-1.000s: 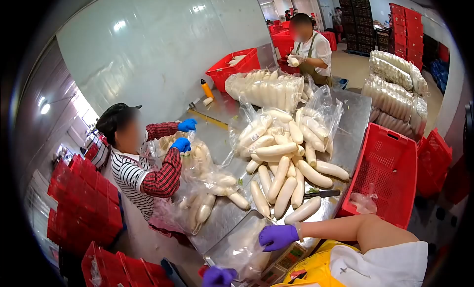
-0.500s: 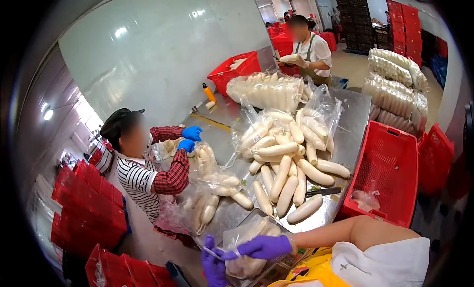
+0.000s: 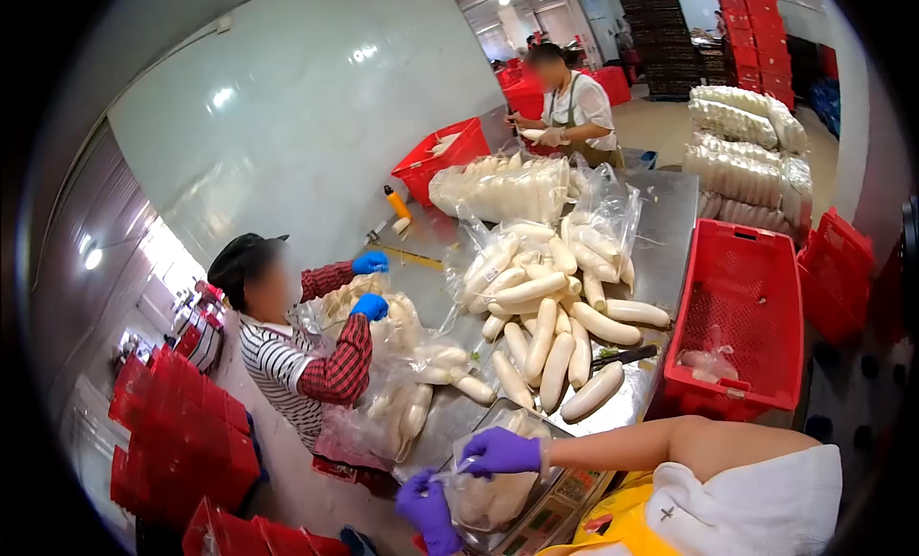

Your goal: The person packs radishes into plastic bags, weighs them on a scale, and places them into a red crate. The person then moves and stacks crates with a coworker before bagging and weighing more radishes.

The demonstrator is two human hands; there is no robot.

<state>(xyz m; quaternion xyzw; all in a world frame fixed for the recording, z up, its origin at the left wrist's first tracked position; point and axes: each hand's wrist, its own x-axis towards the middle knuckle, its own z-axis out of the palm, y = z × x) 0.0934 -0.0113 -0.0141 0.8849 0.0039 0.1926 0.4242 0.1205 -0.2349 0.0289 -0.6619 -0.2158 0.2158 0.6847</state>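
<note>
A clear plastic bag (image 3: 490,503) of white radishes rests on a digital scale (image 3: 548,520) at the near edge of the table. My left hand (image 3: 428,511), in a purple glove, is closed on the gathered neck of this bag at its left side. Close by, my purple-gloved right hand (image 3: 502,452) pinches the same neck from above, its fingertips a short way from the left ones. Just beyond, loose white radishes (image 3: 555,369) lie piled on the metal table, some spilling from an open bag. A dark-handled knife (image 3: 627,356) lies among them.
A red crate (image 3: 737,312) stands right of the table. Across from me a co-worker in blue gloves (image 3: 369,304) handles bagged radishes (image 3: 412,365); another person (image 3: 574,111) stands at the far end. Red crates are stacked at the left (image 3: 187,441). An orange bottle (image 3: 396,204) stands near the wall.
My view has shifted slightly. My right hand has drawn back toward the upper side of the bag's neck, and more of the scale shows. The far co-worker's hands have lowered.
</note>
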